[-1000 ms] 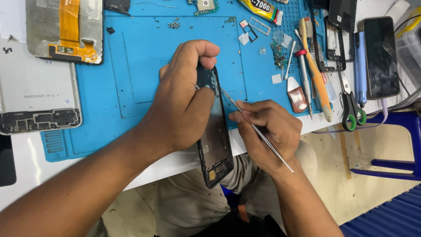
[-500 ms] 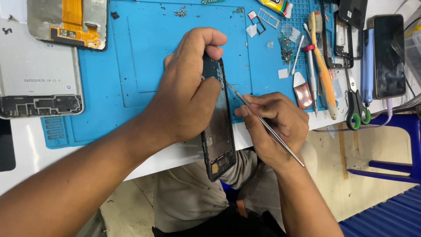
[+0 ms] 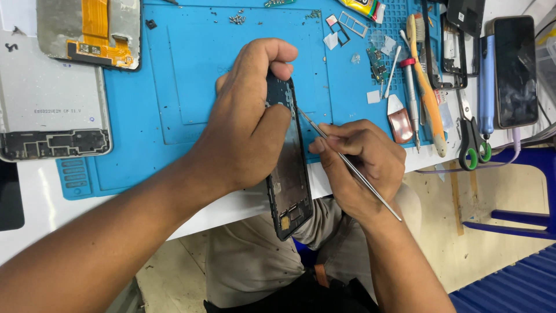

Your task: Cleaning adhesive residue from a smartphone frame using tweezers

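Overhead, head view, itemised. Yellow tube (image 3: 362,7) with a printed label, at the far edge of the blue mat (image 3: 191,87), cut off by the frame. Small white paper scraps (image 3: 373,97) on the mat's right part, square and blank. Grey back panel (image 3: 52,110) to the left, bearing a line of small print; a second panel (image 3: 87,32) beyond it carries an orange flex ribbon.

Left hand (image 3: 249,122): fingers closed round a black phone frame (image 3: 288,168), thumb hooked over its top end; the frame stands on edge, half over the mat and half past the worktop's near edge. Right hand (image 3: 362,162): pinched shut on a thin metal tool (image 3: 347,165), tip touching the frame's right side near the top.

Right of the mat: screwdriver (image 3: 410,95), orange-handled brush (image 3: 425,87), green-handled scissors (image 3: 470,139), dark phone (image 3: 514,69) lying face up.

Surface: white worktop (image 3: 35,203), with the mat covering most of it. Room: pale floor (image 3: 492,214) below, blue chair frame (image 3: 521,220) at the right, blue ribbed sheet (image 3: 509,284) in the lower corner.
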